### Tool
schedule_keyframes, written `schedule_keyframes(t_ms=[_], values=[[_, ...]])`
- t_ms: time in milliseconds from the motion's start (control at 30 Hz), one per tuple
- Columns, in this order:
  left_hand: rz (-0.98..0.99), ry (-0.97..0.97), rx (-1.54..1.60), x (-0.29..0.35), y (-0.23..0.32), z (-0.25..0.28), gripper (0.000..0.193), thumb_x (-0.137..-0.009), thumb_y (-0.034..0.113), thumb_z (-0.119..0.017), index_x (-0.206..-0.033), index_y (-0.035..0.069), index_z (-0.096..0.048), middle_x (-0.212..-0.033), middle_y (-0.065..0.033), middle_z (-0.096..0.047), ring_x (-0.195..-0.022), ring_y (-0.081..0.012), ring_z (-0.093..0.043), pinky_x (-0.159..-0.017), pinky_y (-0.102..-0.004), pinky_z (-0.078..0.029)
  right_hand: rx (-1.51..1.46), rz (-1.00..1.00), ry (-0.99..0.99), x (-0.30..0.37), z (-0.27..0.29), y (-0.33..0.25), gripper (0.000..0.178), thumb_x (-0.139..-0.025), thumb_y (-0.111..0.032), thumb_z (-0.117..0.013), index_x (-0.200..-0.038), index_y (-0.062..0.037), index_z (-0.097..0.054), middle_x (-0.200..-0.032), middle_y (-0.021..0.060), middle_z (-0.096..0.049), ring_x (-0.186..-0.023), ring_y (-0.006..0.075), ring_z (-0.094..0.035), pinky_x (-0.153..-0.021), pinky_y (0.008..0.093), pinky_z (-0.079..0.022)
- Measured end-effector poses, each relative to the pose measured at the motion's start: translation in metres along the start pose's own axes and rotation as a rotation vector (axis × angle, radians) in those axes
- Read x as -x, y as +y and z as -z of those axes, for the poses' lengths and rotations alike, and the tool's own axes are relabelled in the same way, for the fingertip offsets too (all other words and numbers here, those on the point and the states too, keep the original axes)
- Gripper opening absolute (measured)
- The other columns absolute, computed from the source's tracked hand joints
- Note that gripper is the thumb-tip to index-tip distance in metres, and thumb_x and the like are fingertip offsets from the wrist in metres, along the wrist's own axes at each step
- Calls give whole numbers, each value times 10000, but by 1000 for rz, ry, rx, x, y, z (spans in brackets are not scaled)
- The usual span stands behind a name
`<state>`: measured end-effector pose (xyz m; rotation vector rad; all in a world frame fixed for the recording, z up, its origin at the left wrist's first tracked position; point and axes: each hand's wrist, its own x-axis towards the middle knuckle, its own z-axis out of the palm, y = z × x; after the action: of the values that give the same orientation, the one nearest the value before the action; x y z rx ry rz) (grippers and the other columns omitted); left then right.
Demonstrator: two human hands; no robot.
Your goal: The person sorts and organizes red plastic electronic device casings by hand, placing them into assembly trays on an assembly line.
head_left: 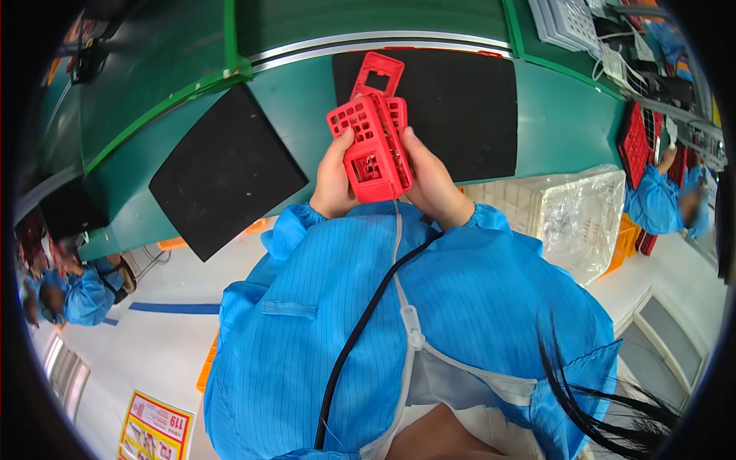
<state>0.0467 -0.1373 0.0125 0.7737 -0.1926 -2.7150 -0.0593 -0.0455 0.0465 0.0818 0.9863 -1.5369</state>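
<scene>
In front of my chest I hold several red plastic shells pressed together in a stack. Their faces have rows of small square holes and a rectangular window. My left hand grips the stack's left side, with the thumb on the front face. Around the right side closes my right hand, its thumb along the edge. Most of my other fingers are hidden behind the shells. Just beyond the stack, over the right black mat, is another red shell with an open window; I cannot tell whether it touches the stack.
A second black mat lies angled on the green workbench. Right of me stands a crate lined with a clear plastic bag. Pale trays sit at the far right. Co-workers in blue sleeves are at both sides.
</scene>
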Motion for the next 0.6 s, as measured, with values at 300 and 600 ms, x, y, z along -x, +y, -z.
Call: schedule_keyframes(t_ms=[300,600], values=[[-116,91,24,-14,-12,-18,391,-952,305,-475,-1256,59,-464,-1192,-109,-579,-1059,-261,-582,-901,-398,-489,222,74,-31,26,55,-58,635,-785,-241,-633,-1324,2,-401,-1225,153,-539,-1072,218,-575,-909,354,-476],[-239,111,-722,-9,47,-17,430,-890,179,-519,-1287,22,-476,-1127,-141,-607,-979,-196,-621,-839,-296,-510,2247,881,-822,-59,81,-138,446,-701,20,-630,-1127,-107,-584,-1210,68,-550,-1163,252,-479,-960,363,-419]])
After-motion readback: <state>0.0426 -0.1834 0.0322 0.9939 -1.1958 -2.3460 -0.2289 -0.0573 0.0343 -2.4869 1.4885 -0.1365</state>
